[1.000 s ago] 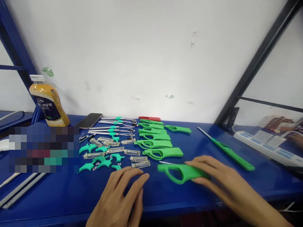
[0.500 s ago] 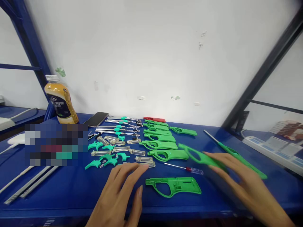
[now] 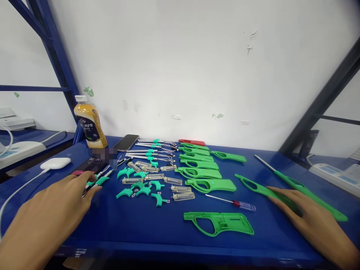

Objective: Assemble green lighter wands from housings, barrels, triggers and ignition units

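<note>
At the left, my left hand [image 3: 62, 206] has its thumb and fingers closed around thin metal lighter tubes with teal triggers [image 3: 101, 180]; their near ends are hidden by the hand. On the right, my right hand [image 3: 312, 221] grips the wide end of a green lighter shell half [image 3: 254, 186], low over the table or on it. Between the hands, another green shell half [image 3: 236, 224] lies with its hollow inside facing up. Behind it is a screwdriver [image 3: 244, 205] with a clear and red handle. Loose teal triggers [image 3: 143, 188] and clear fuel tanks [image 3: 183, 196] lie mid-table.
Several green shells [image 3: 210, 185] and a red one [image 3: 192, 142] form a column. An assembled green lighter [image 3: 309, 195] lies far right. Tube assemblies [image 3: 143, 153], a phone [image 3: 126, 142], a drink bottle [image 3: 90, 123] and a white charger [image 3: 55, 163] occupy the left and back.
My left hand has moved left from the middle to the tubes and closed on them. My right hand has brought the green shell lower and right. The camera view has turned slightly left.
</note>
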`<move>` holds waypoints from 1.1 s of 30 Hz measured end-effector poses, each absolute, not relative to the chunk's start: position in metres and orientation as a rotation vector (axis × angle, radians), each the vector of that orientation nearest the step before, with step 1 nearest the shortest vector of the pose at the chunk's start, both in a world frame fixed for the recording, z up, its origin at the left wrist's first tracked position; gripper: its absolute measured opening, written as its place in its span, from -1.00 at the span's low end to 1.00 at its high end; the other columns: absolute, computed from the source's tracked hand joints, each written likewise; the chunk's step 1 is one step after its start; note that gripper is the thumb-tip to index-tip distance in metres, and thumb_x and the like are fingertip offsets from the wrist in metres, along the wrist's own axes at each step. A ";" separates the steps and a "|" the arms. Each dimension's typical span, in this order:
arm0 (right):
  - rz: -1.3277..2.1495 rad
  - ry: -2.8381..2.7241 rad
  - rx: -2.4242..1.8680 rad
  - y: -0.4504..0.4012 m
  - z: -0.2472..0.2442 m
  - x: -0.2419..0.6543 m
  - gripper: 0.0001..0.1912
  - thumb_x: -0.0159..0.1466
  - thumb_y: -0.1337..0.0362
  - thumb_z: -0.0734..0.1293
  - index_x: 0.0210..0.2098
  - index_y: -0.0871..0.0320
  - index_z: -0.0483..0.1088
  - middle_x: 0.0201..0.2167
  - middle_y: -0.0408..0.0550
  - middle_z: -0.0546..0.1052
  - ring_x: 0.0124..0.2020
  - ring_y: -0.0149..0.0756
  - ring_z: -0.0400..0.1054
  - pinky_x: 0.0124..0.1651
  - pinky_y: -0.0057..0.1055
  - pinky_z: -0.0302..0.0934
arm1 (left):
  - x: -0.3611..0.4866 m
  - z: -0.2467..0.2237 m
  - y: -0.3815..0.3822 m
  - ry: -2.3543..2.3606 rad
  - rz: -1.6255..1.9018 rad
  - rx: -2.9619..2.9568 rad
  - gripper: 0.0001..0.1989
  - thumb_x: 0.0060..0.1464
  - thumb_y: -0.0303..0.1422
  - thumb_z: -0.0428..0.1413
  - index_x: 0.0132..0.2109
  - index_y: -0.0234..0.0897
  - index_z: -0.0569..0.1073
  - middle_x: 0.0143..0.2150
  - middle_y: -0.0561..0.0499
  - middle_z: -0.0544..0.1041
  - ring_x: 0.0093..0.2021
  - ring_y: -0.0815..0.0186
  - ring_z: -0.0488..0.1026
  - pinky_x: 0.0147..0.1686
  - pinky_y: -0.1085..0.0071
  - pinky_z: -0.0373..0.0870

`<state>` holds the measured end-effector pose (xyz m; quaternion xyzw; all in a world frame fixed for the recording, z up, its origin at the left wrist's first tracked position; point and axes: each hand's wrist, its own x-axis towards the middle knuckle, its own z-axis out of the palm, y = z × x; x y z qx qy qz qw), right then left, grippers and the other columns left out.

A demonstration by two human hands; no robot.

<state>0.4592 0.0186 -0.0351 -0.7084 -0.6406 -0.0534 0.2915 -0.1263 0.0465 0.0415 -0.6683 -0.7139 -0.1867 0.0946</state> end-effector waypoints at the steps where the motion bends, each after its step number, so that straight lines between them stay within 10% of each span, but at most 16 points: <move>1: -0.142 -1.702 -1.888 0.018 -0.035 0.459 -0.40 0.33 -0.25 0.26 0.06 -0.01 0.65 0.08 0.08 0.69 0.15 0.23 0.57 0.21 0.15 0.44 | -0.128 0.042 0.047 -2.117 -0.467 -1.970 -0.61 0.43 -0.19 -0.09 -0.02 -0.27 0.59 -0.26 -0.22 0.68 -0.35 -0.11 0.63 -0.37 0.19 0.31; 21: -0.111 -1.667 -1.873 0.018 -0.033 0.456 -0.40 0.31 -0.26 0.27 0.02 0.01 0.65 0.06 0.10 0.68 0.13 0.26 0.57 0.24 0.20 0.40 | -0.123 0.024 0.062 -2.131 -0.084 -1.752 -0.52 0.48 -0.22 -0.21 -0.30 -0.19 0.51 -0.33 -0.15 0.68 -0.41 -0.06 0.66 -0.45 0.22 0.30; 33: -0.167 -1.704 -1.881 0.019 -0.035 0.458 -0.41 0.36 -0.23 0.25 0.05 0.02 0.63 0.06 0.12 0.68 0.12 0.25 0.58 0.21 0.13 0.43 | -0.112 0.053 0.044 -2.161 -0.254 -1.823 -0.57 0.50 -0.12 -0.25 0.02 -0.26 0.42 -0.31 -0.10 0.63 -0.34 -0.06 0.65 -0.37 0.21 0.39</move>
